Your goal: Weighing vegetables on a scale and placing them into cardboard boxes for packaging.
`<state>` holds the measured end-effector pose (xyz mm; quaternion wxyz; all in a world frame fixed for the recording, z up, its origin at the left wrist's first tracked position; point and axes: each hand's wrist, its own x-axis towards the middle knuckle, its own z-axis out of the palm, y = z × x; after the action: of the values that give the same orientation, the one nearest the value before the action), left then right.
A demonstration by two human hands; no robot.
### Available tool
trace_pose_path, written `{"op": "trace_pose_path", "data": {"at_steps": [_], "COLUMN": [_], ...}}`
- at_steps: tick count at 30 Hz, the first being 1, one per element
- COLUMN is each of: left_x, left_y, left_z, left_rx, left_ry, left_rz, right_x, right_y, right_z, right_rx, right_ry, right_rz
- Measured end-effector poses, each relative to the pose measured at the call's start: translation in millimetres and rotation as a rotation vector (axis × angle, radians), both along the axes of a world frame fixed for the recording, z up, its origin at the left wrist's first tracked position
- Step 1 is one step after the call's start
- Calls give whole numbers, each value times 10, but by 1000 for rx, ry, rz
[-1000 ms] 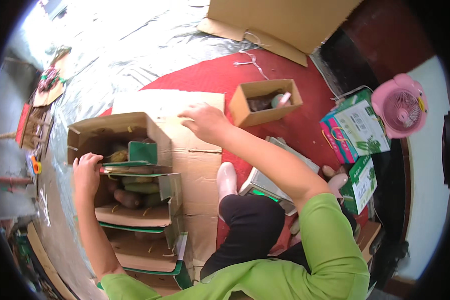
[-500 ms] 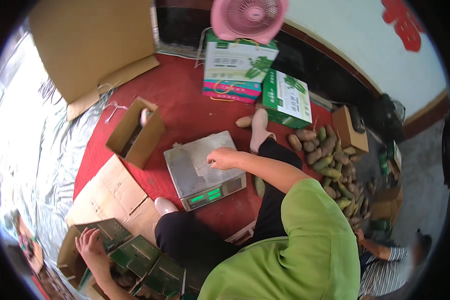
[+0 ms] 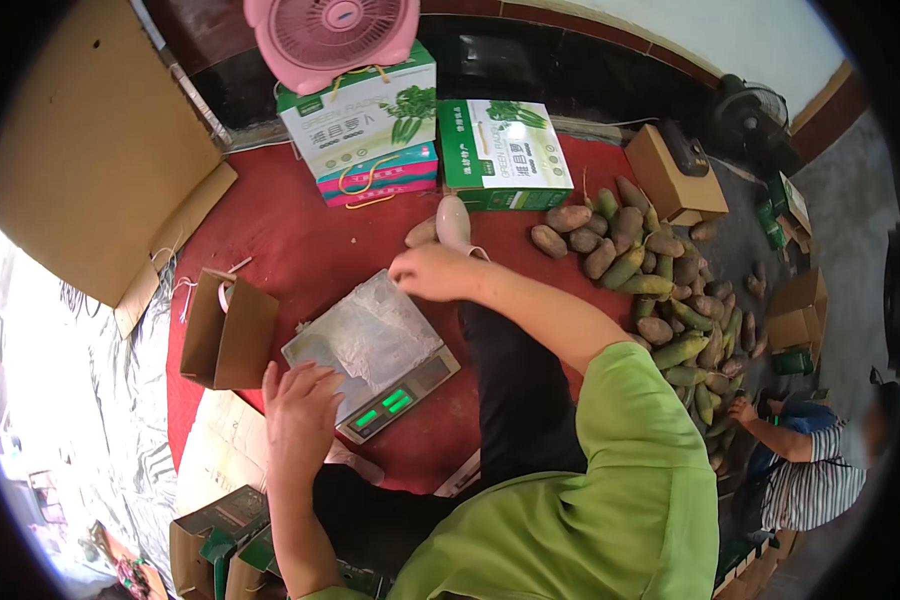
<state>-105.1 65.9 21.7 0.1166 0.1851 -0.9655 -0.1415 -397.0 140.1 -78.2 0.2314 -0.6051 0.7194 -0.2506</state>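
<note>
Grey metal scale (image 3: 395, 335), with green-lit displays, on red floor covering (image 3: 260, 220). Left hand (image 3: 305, 405) over its left edge, with fingers loosely spread; right hand (image 3: 432, 272) at its far right corner, with fingers bent downward, contact and any grip impossible to tell. To the left, open brown carton (image 3: 245, 340) with a pale object (image 3: 226, 297) partly visible inside. At lower left, open cartons (image 3: 192, 560) with contents hidden. Beyond, closed green-and-white boxes (image 3: 490, 165), one beneath a pink fan (image 3: 335, 30). At right, loose heap of green and brown roots (image 3: 680, 345).
</note>
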Motion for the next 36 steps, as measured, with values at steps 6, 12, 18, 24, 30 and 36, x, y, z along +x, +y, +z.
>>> {"op": "trace_pose_path", "data": {"at_steps": [6, 12, 18, 24, 30, 36], "left_x": [-358, -257, -335, -458, -605, -619], "left_y": [151, -22, -53, -69, -139, -156], "left_z": [-447, -797, -933, -977, -976, -1026], "left_rx": [82, 174, 327, 401, 417, 422], "left_ry": [-265, -512, -551, -704, -795, -807], "left_rz": [-116, -51, 49, 58, 66, 47], "right_x": [-1155, -1562, -1809, -2020, -2284, -2428], "right_y": [651, 1187, 1196, 663, -6, -371], "right_z": [-449, -1672, -2345, -2428, -2053, -2104], "right_rx": [52, 166, 229, 269, 159, 268], "right_ry": [-37, -148, -27, -23, 182, 384], "right_rz": [-459, -695, -789, -840, -785, -576]}}
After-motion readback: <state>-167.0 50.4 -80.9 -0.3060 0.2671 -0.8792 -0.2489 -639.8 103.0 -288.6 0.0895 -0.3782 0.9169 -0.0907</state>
